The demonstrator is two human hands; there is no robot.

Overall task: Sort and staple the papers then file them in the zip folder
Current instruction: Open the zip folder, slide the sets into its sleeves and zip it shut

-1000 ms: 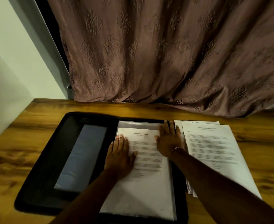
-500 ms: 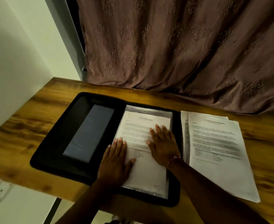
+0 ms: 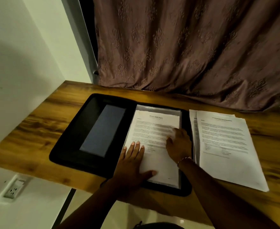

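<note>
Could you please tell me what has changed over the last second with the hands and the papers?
Both hands, left and right, slid toward the person along the filed paper, still flat on it. Nothing grasped or released. Folder and paper stack stayed put.

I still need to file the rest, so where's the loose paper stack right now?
The loose paper stack lies on the wooden table, right of the open zip folder.

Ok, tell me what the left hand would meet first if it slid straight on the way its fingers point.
The left hand points away along the white printed sheet; past its top edge comes the black zip folder's rim, probably.
</note>
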